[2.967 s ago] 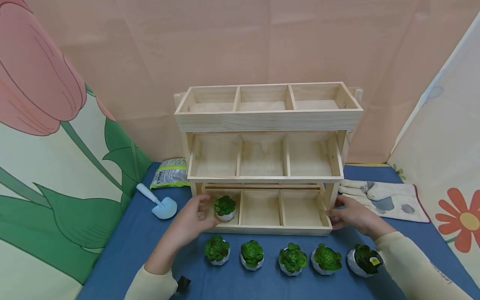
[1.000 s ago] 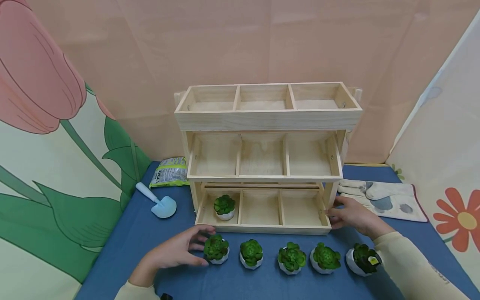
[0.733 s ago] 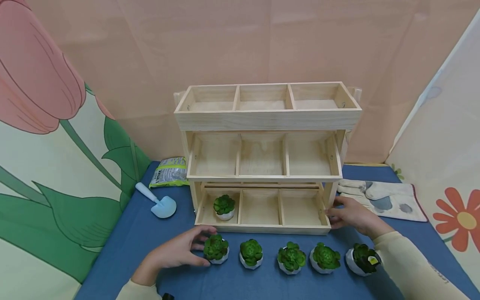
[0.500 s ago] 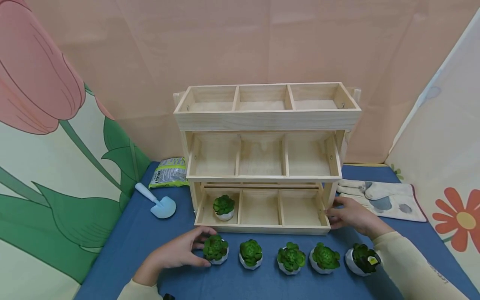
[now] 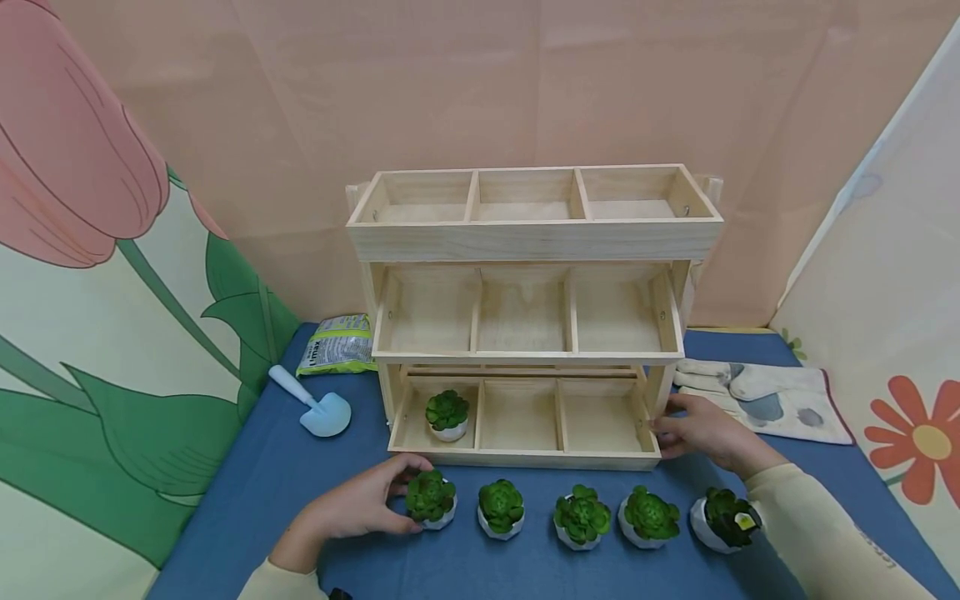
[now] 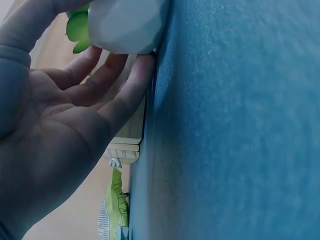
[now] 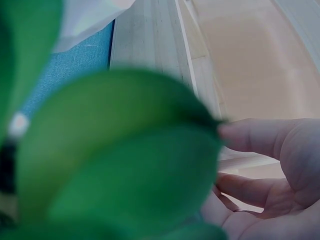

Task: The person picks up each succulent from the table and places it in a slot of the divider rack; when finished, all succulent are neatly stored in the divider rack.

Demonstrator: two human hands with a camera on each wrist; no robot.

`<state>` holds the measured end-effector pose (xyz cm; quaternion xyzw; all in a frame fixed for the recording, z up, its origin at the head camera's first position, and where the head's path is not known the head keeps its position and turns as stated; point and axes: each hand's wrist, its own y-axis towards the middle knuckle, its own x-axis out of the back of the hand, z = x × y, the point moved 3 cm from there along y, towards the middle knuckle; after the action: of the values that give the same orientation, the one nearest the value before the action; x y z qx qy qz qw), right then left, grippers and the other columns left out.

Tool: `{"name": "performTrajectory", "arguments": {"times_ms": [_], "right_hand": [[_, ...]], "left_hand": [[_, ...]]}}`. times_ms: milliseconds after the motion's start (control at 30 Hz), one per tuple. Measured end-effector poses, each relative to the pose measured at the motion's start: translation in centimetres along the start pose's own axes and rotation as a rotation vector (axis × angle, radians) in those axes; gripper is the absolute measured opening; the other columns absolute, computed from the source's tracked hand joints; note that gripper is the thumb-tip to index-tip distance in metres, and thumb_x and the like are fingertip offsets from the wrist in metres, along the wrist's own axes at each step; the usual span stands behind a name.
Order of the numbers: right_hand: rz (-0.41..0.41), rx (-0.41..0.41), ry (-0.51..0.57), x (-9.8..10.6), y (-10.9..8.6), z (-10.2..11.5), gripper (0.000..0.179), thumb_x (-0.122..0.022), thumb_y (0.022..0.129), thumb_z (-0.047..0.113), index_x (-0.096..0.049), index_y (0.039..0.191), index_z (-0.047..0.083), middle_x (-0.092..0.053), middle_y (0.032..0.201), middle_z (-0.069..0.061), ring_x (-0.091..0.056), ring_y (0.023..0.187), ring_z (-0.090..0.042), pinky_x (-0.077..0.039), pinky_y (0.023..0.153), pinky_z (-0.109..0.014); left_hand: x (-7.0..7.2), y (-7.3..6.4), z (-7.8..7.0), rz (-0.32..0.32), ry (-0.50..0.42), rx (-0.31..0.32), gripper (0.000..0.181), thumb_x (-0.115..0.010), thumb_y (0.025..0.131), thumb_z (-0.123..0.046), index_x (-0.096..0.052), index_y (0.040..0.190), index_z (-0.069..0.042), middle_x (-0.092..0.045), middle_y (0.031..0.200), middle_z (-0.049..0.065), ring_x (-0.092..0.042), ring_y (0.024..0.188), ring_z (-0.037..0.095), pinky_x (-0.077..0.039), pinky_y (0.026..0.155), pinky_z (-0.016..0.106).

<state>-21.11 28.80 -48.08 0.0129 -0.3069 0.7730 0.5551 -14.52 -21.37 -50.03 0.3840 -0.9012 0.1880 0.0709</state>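
The left hand (image 5: 360, 502) pinched a green rosette succulent (image 5: 430, 495) by its white faceted pot (image 6: 127, 25) while the right hand (image 5: 707, 432), grip unclear, apparently steadied the pale wooden three-tier shelf (image 5: 536, 242).

Right wrist: blurred leaves (image 7: 125, 150) partly hide right hand (image 7: 301, 175). Left wrist: pot (image 6: 129, 25) cut off at top.

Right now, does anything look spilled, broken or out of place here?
Nothing stands out: the wooden shelf looks intact, and no spill shows on the blue surface. The rightmost potted plant is partly hidden, so I can't judge it fully.
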Motion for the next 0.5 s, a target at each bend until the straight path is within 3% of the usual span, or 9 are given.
{"name": "performTrajectory", "arguments": {"times_ms": [500], "right_hand": [[0.006,-0.006,-0.002,0.11,0.29,-0.23,0.075,-0.061,0.107,0.016,-0.021,0.162,-0.017,-0.042,0.154,-0.046,-0.078,0.109,-0.034,-0.069,0.086,-0.046]], "left_hand": [[-0.10,0.36,0.51,-0.027,0.118,0.003,0.065,-0.087,0.089,-0.022,-0.051,0.143,-0.012,-0.057,0.140,0.012,-0.063,0.115,0.017,-0.052,0.097,0.019]]}}
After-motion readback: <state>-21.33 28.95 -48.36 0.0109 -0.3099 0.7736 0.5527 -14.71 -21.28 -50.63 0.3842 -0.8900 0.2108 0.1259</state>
